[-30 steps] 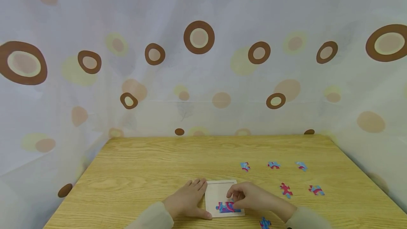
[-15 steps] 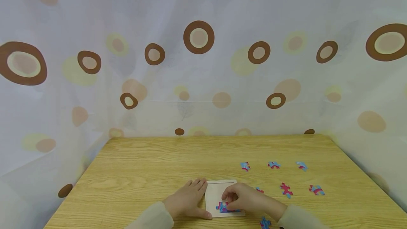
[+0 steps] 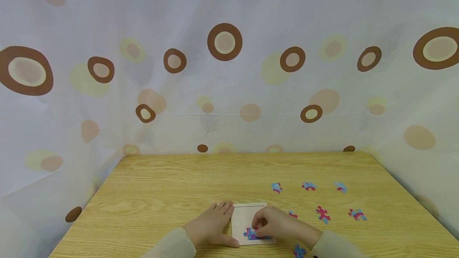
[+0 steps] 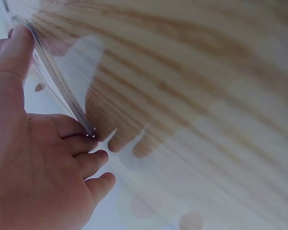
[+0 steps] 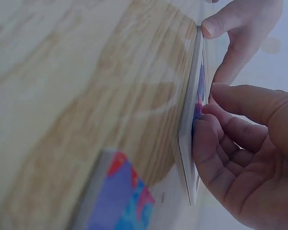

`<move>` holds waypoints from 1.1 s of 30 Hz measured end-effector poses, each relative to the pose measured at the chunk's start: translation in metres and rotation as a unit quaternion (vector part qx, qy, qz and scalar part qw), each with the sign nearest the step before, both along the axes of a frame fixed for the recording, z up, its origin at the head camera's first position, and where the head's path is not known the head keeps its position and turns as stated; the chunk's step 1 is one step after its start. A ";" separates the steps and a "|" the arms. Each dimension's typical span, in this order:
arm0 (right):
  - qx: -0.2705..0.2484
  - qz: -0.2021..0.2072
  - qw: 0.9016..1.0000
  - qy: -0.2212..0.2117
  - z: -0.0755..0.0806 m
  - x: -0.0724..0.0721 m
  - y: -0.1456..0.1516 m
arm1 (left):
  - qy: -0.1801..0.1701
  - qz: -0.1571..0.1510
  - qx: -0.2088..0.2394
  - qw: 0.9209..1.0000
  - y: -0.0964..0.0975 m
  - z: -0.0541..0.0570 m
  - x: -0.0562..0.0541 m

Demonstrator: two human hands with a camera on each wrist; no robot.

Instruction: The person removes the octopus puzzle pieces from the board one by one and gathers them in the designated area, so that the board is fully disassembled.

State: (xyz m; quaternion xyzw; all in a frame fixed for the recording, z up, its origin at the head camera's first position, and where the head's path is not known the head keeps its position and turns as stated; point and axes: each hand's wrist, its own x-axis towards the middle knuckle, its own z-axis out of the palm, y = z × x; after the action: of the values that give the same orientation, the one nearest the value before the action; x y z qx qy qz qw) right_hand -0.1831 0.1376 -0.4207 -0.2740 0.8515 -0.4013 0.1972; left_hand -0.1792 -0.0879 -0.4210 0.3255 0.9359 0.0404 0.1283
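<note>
A pale, shallow puzzle tray (image 3: 239, 215) lies near the table's front, with joined blue, purple and pink jigsaw pieces (image 3: 250, 234) along its near side. My left hand (image 3: 211, 223) rests against the tray's left edge. In the left wrist view its thumb (image 4: 20, 45) touches one corner, and its straight fingers reach the other. Over the tray, my right hand (image 3: 274, 223) has curled fingertips on a jigsaw piece (image 5: 198, 111), seen edge-on in the right wrist view. Those fingers cover much of the piece, so its outline is hidden.
Loose jigsaw pieces lie right of the tray: several on the wooden table (image 3: 172, 186), including a red one (image 3: 322, 214) and a blue one (image 3: 299, 251) by my right sleeve. Another piece (image 3: 293, 214) is partly behind my right hand. A patterned curtain (image 3: 229, 130) surrounds the table.
My right hand has shifted slightly left over the joined pieces, uncovering part of a loose piece behind it, and has barely moved since half a second ago. The left hand has stayed put.
</note>
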 end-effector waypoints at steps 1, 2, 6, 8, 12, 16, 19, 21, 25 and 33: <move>-0.002 0.000 1.000 -0.001 0.000 0.000 0.000 | 0.000 0.000 0.001 1.000 0.000 0.000 0.000; -0.004 -0.001 1.000 -0.003 0.000 0.000 0.000 | 0.000 0.000 0.001 1.000 0.000 0.000 0.000; -0.016 -0.005 1.000 -0.007 -0.001 0.000 0.001 | -0.001 0.000 0.001 1.000 0.000 0.000 0.000; -0.024 -0.005 1.000 -0.008 -0.001 0.000 0.002 | 0.000 0.000 0.001 1.000 0.000 0.000 0.000; -0.034 -0.005 0.999 -0.009 -0.002 -0.001 0.003 | 0.000 -0.001 0.002 1.000 0.000 0.001 0.000; -0.034 -0.010 0.999 -0.012 -0.003 -0.002 0.004 | 0.004 -0.003 0.001 1.000 0.000 0.001 0.001; -0.034 -0.012 0.999 -0.012 -0.004 -0.003 0.005 | 0.006 -0.003 0.001 1.000 0.000 0.001 0.001; -0.040 -0.011 0.999 -0.017 -0.005 -0.002 0.005 | 0.006 -0.002 0.000 1.000 0.000 0.002 0.001; -0.056 -0.008 0.998 -0.029 -0.005 -0.002 0.006 | 0.005 -0.001 0.000 1.000 0.001 0.002 0.001; -0.092 -0.012 0.995 -0.044 -0.004 -0.004 0.014 | 0.003 0.003 0.002 1.000 0.001 0.004 0.002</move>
State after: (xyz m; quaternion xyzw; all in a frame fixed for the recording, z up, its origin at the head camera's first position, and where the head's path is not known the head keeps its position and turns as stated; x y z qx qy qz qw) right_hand -0.1867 0.1513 -0.4251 -0.2625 0.8045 -0.4924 0.2035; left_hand -0.1775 -0.0870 -0.4174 0.3228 0.9373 0.0416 0.1246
